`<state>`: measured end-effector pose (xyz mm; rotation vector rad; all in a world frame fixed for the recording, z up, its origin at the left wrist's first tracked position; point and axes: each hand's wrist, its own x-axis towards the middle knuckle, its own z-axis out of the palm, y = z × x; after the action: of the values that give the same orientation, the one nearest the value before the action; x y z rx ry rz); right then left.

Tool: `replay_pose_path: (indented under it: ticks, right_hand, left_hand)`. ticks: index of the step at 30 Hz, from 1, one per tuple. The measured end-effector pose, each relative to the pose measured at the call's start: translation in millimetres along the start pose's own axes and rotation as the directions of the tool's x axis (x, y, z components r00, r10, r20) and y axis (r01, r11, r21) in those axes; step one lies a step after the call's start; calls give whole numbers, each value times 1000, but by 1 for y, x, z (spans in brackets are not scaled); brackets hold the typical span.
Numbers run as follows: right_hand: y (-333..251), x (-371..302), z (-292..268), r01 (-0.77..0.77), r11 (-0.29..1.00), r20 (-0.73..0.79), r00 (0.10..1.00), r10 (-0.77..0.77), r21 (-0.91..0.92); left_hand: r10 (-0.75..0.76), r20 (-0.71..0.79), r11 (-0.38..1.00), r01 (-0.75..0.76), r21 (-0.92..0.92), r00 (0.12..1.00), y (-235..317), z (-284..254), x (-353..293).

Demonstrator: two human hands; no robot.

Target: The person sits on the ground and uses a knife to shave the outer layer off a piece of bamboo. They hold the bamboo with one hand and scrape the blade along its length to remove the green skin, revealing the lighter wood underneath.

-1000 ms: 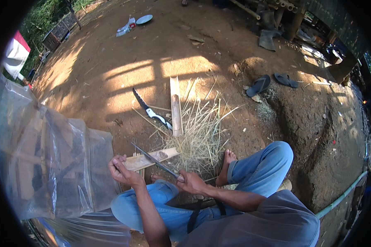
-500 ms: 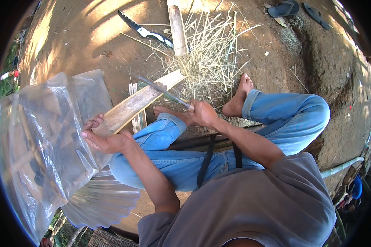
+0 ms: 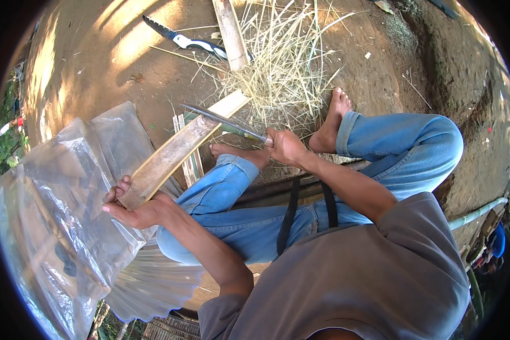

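Observation:
My left hand (image 3: 136, 207) is closed round the near end of a split bamboo piece (image 3: 167, 156), which slants away up to the right. In my right hand (image 3: 287, 147) is the handle of a long-bladed knife (image 3: 241, 129). Its dark blade lies across the upper part of the bamboo, pointing left. The far tip of the bamboo reaches a heap of pale shavings (image 3: 283, 68). Several thin bamboo strips (image 3: 191, 164) lie on the ground behind the held piece, partly hidden by it.
A folding saw (image 3: 184, 41) with a white and black handle lies beyond, beside another split bamboo piece (image 3: 230, 34). Clear plastic sheeting (image 3: 79, 170) covers things at the left, with a corrugated translucent sheet (image 3: 153, 283) below. At the right, a groove (image 3: 428, 68) cuts the earth.
The knife blade has come down flatter onto the bamboo. My left hand and the bamboo's near end have shifted slightly down and left in view. The view itself has moved a little.

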<state>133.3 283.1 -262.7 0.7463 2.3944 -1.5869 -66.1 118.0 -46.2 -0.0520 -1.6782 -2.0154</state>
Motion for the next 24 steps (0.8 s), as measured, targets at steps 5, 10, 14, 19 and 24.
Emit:
replay_pose_path:
  ticks: [5,10,14,19,24]
  right_hand:
    - [66,14,4,-159,987,-101,982,160,25]
    - [63,14,9,-198,976,-56,980,193,-93]
    - [60,20,-1,-250,968,-25,968,249,-13]
    - [-59,-7,-19,-66,985,155,987,41,161]
    - [-46,-4,-1,-27,998,-3,1000,27,54]
  left_hand:
    - [2,16,1000,-2,2,1000,-2,7,6]
    - [-43,68,999,42,8,997,-7,3,14]
    - [-146,179,988,151,-14,973,-3,21,28]
    - [-164,221,974,193,-116,961,-12,16,17]
    - [-137,181,969,170,-179,974,-3,16,2]
